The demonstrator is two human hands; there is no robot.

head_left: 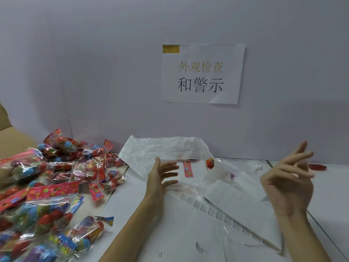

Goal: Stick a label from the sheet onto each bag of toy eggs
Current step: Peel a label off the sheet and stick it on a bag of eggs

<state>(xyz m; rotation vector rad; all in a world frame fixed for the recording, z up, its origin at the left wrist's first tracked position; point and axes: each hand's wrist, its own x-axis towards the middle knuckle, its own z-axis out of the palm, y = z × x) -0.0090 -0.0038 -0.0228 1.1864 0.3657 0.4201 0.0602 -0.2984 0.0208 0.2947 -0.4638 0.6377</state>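
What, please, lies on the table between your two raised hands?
In the head view, between the left hand and right hand lie a clear bag with a red header and backing sheets.

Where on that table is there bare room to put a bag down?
Bare table shows in front, between the pile of egg bags and the label strip. The far right corner near the red object is mostly bare too. The left side is crowded with bags; the middle holds crumpled paper and sheets.
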